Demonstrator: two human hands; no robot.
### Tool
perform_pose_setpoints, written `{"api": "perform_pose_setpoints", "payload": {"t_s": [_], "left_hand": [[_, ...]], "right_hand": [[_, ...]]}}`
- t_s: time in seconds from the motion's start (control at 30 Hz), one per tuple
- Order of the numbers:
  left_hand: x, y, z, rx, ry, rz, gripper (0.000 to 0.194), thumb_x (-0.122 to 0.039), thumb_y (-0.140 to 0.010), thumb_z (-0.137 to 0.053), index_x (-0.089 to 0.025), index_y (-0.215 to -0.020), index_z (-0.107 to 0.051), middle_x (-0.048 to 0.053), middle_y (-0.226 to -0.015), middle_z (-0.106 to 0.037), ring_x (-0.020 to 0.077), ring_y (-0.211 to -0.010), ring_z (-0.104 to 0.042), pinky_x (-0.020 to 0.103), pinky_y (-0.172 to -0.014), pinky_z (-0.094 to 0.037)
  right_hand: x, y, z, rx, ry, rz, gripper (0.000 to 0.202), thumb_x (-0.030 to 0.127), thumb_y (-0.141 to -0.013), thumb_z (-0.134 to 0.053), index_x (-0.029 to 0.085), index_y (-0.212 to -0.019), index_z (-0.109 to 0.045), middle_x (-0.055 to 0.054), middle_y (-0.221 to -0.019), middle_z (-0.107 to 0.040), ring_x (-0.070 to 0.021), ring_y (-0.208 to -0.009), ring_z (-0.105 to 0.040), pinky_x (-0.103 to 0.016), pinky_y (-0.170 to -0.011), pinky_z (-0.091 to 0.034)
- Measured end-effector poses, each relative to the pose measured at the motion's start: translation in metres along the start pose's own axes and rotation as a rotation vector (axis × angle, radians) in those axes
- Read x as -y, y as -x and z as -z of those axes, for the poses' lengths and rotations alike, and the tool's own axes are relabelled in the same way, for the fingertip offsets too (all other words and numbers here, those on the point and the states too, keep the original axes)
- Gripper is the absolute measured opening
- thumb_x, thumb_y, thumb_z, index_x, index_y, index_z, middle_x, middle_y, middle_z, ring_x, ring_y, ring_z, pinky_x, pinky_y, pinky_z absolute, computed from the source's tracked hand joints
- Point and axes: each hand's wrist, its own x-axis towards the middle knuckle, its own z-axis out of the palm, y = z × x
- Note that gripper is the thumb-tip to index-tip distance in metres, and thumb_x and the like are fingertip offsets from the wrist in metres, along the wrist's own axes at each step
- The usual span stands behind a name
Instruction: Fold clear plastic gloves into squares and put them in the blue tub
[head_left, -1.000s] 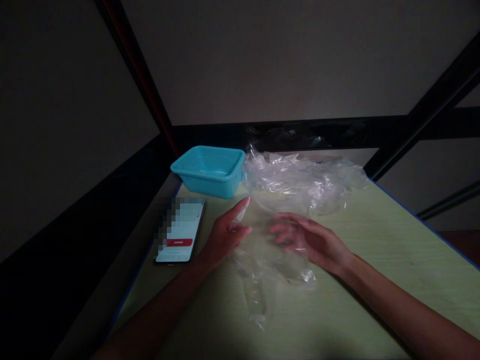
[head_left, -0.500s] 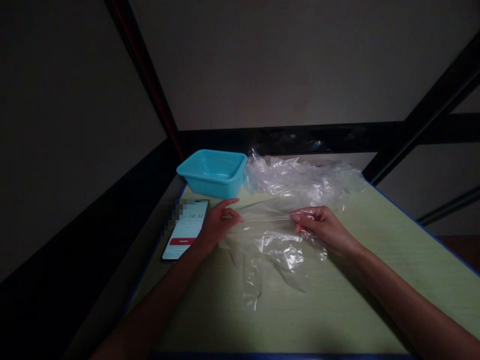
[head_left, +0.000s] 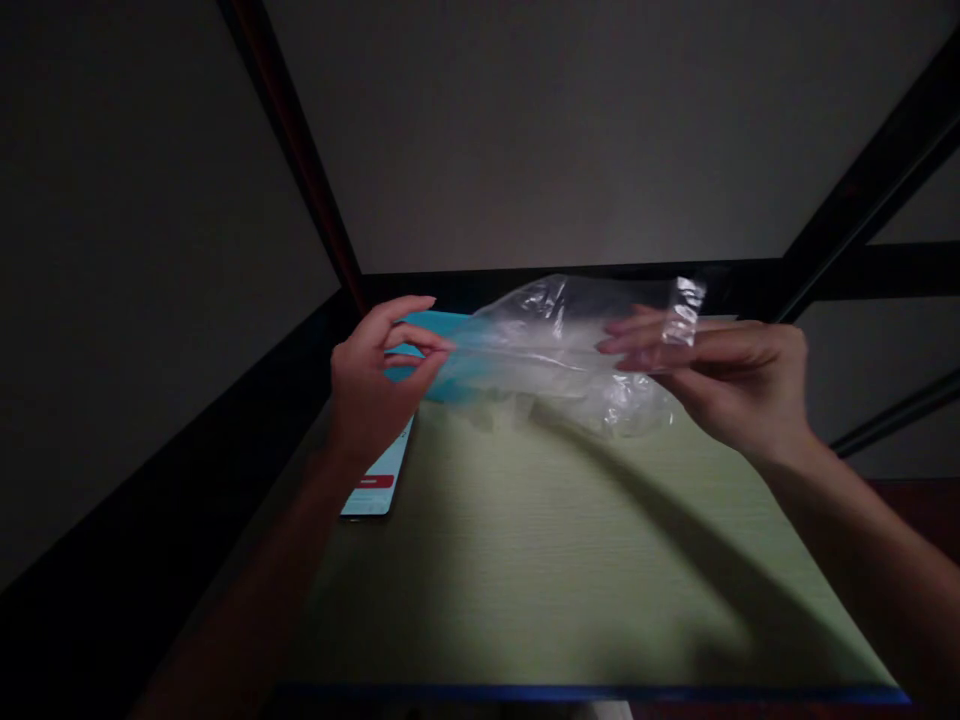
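Note:
A clear plastic bag (head_left: 540, 330) is stretched sideways in the air between my two hands. My left hand (head_left: 375, 385) pinches one end of its edge between thumb and fingertips, with the index finger lifted away. At the other end, my right hand (head_left: 742, 385) grips the bag between thumb and straightened fingers, and part of the film lies over those fingers. Behind the bag and my left hand, the blue plastic basin (head_left: 442, 322) is partly hidden. Other clear plastic behind the held bag is hard to tell apart from it.
A phone (head_left: 375, 490) with a lit screen lies on the table (head_left: 510, 570), partly covered by my left hand and wrist. The table has a blue front edge (head_left: 600, 692). A wall (head_left: 570, 140) with dark beams rises behind it.
Both hands have risen off the table toward me, lifting the bag. They have moved farther apart, so the bag now hangs stretched in front of the basin.

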Motion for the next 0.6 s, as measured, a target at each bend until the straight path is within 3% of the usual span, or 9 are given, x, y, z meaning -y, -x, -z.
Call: {"api": "perform_pose_setpoints", "payload": {"t_s": [0.1, 0.17, 0.23, 0.33, 0.43, 0.6], "left_hand": [[-0.01, 0.022, 0.012, -0.029, -0.167, -0.222, 0.038, -0.012, -0.075, -0.064, -0.024, -0.109, -0.057, -0.005, -0.078, -0.069, 0.0115, -0.07, -0.066, 0.023, -0.066, -0.053], [-0.01, 0.041, 0.017, 0.074, -0.303, -0.329, 0.026, -0.011, -0.078, -0.061, -0.024, -0.1, -0.061, -0.003, -0.083, -0.07, 0.0129, -0.072, -0.067, 0.027, -0.074, -0.053], [-0.005, 0.06, 0.019, 0.229, -0.404, -0.402, 0.019, -0.012, -0.082, -0.056, -0.023, -0.095, -0.063, 0.0, -0.086, -0.07, 0.0149, -0.077, -0.067, 0.027, -0.072, -0.053], [0.006, 0.084, 0.018, 0.433, -0.489, -0.555, 0.029, -0.01, -0.088, -0.045, -0.02, -0.112, -0.057, 0.004, -0.087, -0.069, 0.016, -0.082, -0.065, 0.027, -0.07, -0.053], [0.016, 0.102, 0.011, 0.556, -0.542, -0.62, 0.034, -0.009, -0.092, -0.034, -0.018, -0.12, -0.051, 0.006, -0.084, -0.068, 0.0156, -0.078, -0.064, 0.025, -0.064, -0.052], [0.028, 0.122, 0.0, 0.763, -0.591, -0.573, 0.034, -0.006, -0.091, -0.034, -0.016, -0.12, -0.049, 0.007, -0.084, -0.065, 0.0156, -0.077, -0.062, 0.023, -0.06, -0.05]], "right_hand": [[-0.004, 0.013, -0.003, 0.014, 0.023, 0.058, 0.028, 0.045, -0.08, -0.06, 0.031, -0.057, -0.069, 0.001, -0.085, -0.072, -0.0239, -0.093, -0.064, -0.05, -0.097, -0.04], [-0.016, 0.025, -0.008, 0.019, 0.028, 0.014, 0.034, 0.048, -0.078, -0.061, 0.03, -0.051, -0.066, -0.001, -0.085, -0.071, -0.0255, -0.092, -0.063, -0.05, -0.092, -0.042], [-0.031, 0.039, -0.014, 0.062, 0.021, -0.066, 0.034, 0.05, -0.077, -0.061, 0.028, -0.05, -0.066, -0.003, -0.088, -0.071, -0.0268, -0.094, -0.061, -0.051, -0.089, -0.044], [-0.053, 0.061, -0.022, 0.088, -0.017, -0.119, 0.03, 0.043, -0.079, -0.061, 0.027, -0.055, -0.068, -0.005, -0.098, -0.068, -0.0257, -0.099, -0.058, -0.049, -0.087, -0.044], [-0.068, 0.079, -0.027, 0.151, 0.0, -0.106, 0.029, 0.034, -0.083, -0.056, 0.026, -0.057, -0.068, -0.005, -0.102, -0.067, -0.0247, -0.101, -0.057, -0.048, -0.086, -0.044], [-0.081, 0.091, -0.027, 0.307, 0.074, -0.03, 0.026, 0.017, -0.08, -0.053, 0.025, -0.06, -0.067, -0.005, -0.104, -0.066, -0.0246, -0.104, -0.055, -0.048, -0.085, -0.044]]}}
